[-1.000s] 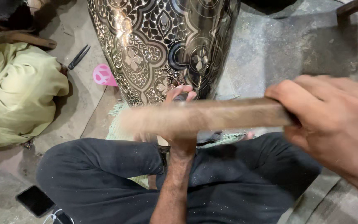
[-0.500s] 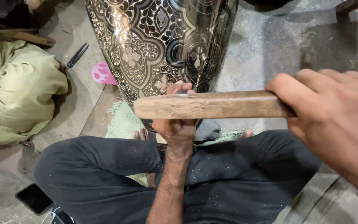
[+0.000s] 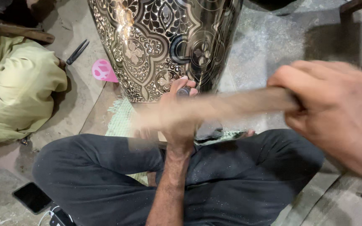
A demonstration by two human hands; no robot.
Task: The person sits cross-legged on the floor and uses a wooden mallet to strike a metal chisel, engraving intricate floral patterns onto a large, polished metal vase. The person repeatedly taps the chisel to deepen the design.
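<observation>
Chasing step under way. Your left hand (image 3: 180,109) pinches a small punch (image 3: 184,90) against the engraved metal vase (image 3: 160,46) standing on the floor; right hand (image 3: 336,113) clamps the wooden mallet (image 3: 214,109) (blurred). The next blow needs the punch square.

left hand (image 3: 181,109): fingers curled, forearm straight ahead | right hand (image 3: 336,111): fisted, blurred, raised at right

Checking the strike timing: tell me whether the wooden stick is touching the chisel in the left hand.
Cannot tell. In the head view the wooden stick is motion-blurred across the left hand just below the chisel, hiding any contact or gap.
</observation>
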